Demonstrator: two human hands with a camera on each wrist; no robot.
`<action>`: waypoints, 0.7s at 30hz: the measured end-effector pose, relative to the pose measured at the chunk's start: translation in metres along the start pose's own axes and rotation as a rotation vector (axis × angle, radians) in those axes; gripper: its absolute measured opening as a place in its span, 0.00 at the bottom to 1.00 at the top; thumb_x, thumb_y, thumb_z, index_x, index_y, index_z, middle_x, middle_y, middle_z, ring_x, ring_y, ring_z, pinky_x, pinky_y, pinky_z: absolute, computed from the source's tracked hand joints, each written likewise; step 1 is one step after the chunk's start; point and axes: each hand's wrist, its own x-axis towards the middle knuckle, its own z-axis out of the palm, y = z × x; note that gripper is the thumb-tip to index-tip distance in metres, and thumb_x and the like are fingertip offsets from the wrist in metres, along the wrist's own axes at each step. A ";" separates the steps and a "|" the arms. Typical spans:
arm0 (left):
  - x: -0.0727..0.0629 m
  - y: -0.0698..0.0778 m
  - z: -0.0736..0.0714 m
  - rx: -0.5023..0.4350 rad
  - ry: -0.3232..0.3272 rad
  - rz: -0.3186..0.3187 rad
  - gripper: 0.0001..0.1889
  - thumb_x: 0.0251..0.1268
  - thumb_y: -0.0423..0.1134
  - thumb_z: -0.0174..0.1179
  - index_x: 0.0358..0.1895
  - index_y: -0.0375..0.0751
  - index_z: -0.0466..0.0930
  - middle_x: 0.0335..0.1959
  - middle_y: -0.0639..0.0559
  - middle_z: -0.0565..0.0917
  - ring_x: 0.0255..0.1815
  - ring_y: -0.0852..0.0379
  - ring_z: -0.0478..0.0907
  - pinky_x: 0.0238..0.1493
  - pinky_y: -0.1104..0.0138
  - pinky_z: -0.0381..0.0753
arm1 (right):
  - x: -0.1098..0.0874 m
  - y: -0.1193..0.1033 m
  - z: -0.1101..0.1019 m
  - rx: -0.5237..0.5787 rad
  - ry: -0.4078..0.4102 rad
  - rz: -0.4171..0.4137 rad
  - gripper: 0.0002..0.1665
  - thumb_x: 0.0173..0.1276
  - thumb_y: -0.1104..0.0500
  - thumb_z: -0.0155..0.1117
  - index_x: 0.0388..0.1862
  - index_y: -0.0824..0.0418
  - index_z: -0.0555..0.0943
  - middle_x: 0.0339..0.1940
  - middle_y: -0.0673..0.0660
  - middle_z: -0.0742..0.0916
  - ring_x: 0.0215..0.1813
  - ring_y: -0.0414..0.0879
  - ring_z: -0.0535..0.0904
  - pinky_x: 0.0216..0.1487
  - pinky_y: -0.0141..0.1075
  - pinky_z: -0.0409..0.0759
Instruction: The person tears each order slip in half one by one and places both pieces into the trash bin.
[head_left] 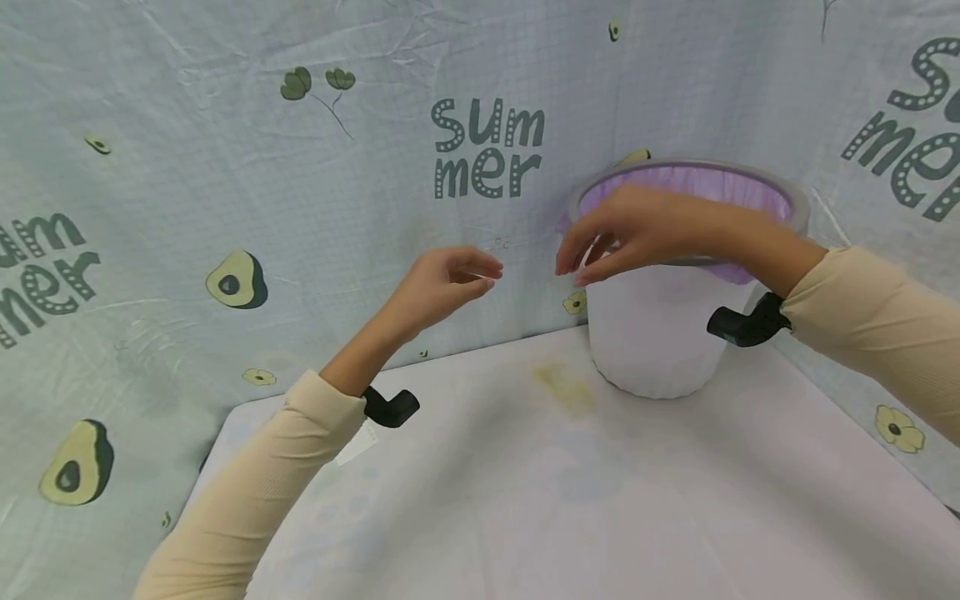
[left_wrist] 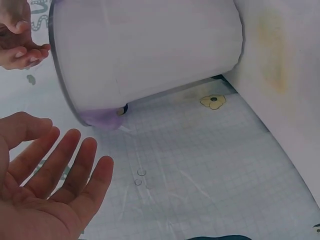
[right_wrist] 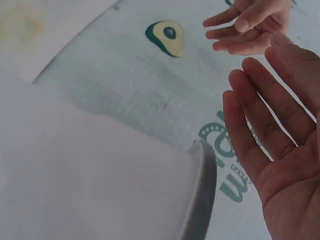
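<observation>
A white trash bin (head_left: 652, 333) with a grey rim and a purple liner (head_left: 720, 182) stands at the right rear of the table. My right hand (head_left: 637, 229) hovers in front of the bin's rim, its fingers loosely bent around nothing. Left of the bin, my left hand (head_left: 446, 287) is raised in the air, palm turned inward and holding nothing. In the left wrist view the left hand's fingers (left_wrist: 75, 170) spread loosely, with the bin beyond them. The right wrist view shows the right palm (right_wrist: 295, 185) bare, beside the bin's grey rim (right_wrist: 202, 190).
The bin stands on a white table (head_left: 480, 500) with a yellowish stain (head_left: 566, 387). Close behind hangs a pale sheet (head_left: 337, 208) printed with avocados and lettering. A small white piece (head_left: 356, 444) lies near the left forearm. Each wrist carries a black camera mount (head_left: 392, 408).
</observation>
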 end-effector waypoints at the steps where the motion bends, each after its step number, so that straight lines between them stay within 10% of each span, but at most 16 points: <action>1: -0.002 -0.001 0.000 0.005 0.003 -0.005 0.13 0.73 0.35 0.60 0.56 0.42 0.84 0.53 0.51 0.87 0.54 0.55 0.84 0.59 0.58 0.81 | 0.002 0.000 0.002 0.001 -0.002 -0.011 0.09 0.71 0.57 0.71 0.48 0.54 0.88 0.45 0.45 0.89 0.48 0.40 0.88 0.53 0.38 0.85; 21: -0.048 -0.038 -0.021 0.030 0.096 -0.116 0.12 0.75 0.33 0.57 0.56 0.38 0.84 0.54 0.46 0.86 0.54 0.52 0.84 0.56 0.56 0.82 | 0.030 0.007 0.036 0.079 0.004 -0.161 0.09 0.72 0.56 0.69 0.49 0.54 0.88 0.45 0.47 0.90 0.48 0.37 0.87 0.53 0.35 0.85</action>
